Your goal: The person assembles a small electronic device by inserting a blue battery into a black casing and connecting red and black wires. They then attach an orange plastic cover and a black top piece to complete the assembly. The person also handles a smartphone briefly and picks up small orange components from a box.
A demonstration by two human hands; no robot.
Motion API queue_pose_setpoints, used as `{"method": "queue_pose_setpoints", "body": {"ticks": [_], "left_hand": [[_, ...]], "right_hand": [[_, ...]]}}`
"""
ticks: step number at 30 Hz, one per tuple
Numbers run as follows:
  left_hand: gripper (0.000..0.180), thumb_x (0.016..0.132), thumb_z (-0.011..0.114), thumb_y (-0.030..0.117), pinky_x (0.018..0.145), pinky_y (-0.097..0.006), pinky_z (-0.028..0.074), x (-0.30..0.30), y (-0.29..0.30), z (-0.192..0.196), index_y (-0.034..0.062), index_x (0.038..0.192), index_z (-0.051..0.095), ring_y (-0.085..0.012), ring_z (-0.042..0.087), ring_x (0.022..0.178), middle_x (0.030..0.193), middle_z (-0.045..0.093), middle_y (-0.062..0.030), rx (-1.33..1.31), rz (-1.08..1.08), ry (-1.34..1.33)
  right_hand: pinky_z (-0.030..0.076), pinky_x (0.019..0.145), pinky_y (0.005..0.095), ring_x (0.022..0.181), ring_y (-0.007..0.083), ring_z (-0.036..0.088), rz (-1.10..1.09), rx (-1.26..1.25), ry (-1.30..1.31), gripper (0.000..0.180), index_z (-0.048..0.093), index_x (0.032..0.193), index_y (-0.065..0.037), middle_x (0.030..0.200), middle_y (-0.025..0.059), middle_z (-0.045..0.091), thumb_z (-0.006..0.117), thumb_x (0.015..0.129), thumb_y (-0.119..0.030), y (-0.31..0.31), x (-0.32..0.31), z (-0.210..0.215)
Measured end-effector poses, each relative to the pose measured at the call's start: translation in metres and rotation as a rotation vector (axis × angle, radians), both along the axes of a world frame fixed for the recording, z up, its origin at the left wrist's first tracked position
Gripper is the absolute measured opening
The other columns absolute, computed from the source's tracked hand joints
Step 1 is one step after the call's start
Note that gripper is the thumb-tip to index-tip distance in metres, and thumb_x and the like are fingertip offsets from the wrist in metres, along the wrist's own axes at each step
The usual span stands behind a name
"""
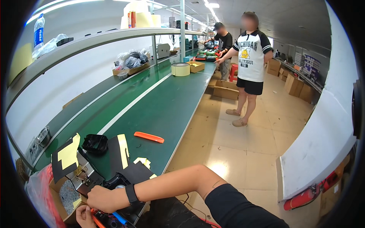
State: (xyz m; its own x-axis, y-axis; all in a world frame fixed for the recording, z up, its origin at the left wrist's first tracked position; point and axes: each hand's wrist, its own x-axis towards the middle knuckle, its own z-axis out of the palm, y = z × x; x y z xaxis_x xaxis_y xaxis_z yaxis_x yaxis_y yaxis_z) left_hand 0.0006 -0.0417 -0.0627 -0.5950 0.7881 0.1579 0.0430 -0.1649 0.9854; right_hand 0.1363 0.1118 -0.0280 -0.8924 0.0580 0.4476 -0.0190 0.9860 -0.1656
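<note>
Work piece: I see a black device (125, 212) with red wires and a blue-handled part at the near end of the tabletop (167, 102), under my hands; its long axis I cannot tell, too much is covered.
Right hand: my right hand (102, 198), a black band at the wrist, reaches across to the left and lies on the device, fingers curled; I cannot tell whether they grip anything.
Left hand: my left hand (85, 216) sits low at the near edge, partly cut off; grip unclear.
Close by: a metal fixture (85, 175) just left of the hands, black sheets with yellow backing (68, 155) beside it.
Further out: an orange strip (148, 137) lies flat near the right edge, long axis running left to right, slightly slanted.
Far end: a tape roll (180, 69); two people stand there.
</note>
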Motion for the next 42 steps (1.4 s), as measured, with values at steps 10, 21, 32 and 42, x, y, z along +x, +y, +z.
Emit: {"method": "queue_pose_setpoints", "body": {"ticks": [10,21,32,42], "left_hand": [[0.018,0.104,0.059,0.008,0.082,-0.030,0.055,-0.026,0.015,-0.030,-0.0061,0.113,0.065,-0.0143,0.068,0.092,0.097,0.071,-0.0075,0.153,0.048,0.223],[0.021,0.100,0.059,0.000,0.070,-0.021,0.051,0.028,0.002,0.016,-0.0014,0.119,0.067,-0.0064,0.067,0.081,0.091,0.074,-0.0076,-0.198,0.148,0.125],[0.020,0.100,0.055,0.004,0.064,-0.025,0.047,0.030,-0.010,0.021,-0.0023,0.107,0.073,-0.0059,0.058,0.071,0.079,0.068,-0.0032,-0.192,0.138,0.398],[0.024,0.102,0.058,0.010,0.080,-0.031,0.052,0.027,-0.019,0.026,-0.0066,0.116,0.068,-0.0173,0.067,0.088,0.098,0.073,-0.0130,-0.376,0.136,0.697]], "right_hand": [[0.053,0.058,0.0446,0.068,0.0363,0.070,0.002,0.041,-0.039,0.011,0.070,0.066,-0.006,0.070,0.0175,0.070,0.077,0.068,-0.015,-0.001,0.012,0.014],[0.054,0.067,0.0467,0.080,0.0356,0.070,0.010,-0.084,-0.234,0.013,0.072,0.092,-0.008,0.086,0.0130,0.070,0.066,0.094,-0.019,-0.001,0.031,0.038],[0.055,0.067,0.0456,0.080,0.0351,0.071,0.015,-0.062,-0.223,0.010,0.071,0.092,-0.009,0.087,0.0117,0.070,0.064,0.091,-0.016,-0.002,0.028,0.034],[0.054,0.062,0.0448,0.072,0.0361,0.071,0.020,-0.010,-0.030,0.009,0.071,0.069,-0.006,0.069,0.0170,0.069,0.078,0.068,-0.012,-0.007,0.009,0.012]]}}
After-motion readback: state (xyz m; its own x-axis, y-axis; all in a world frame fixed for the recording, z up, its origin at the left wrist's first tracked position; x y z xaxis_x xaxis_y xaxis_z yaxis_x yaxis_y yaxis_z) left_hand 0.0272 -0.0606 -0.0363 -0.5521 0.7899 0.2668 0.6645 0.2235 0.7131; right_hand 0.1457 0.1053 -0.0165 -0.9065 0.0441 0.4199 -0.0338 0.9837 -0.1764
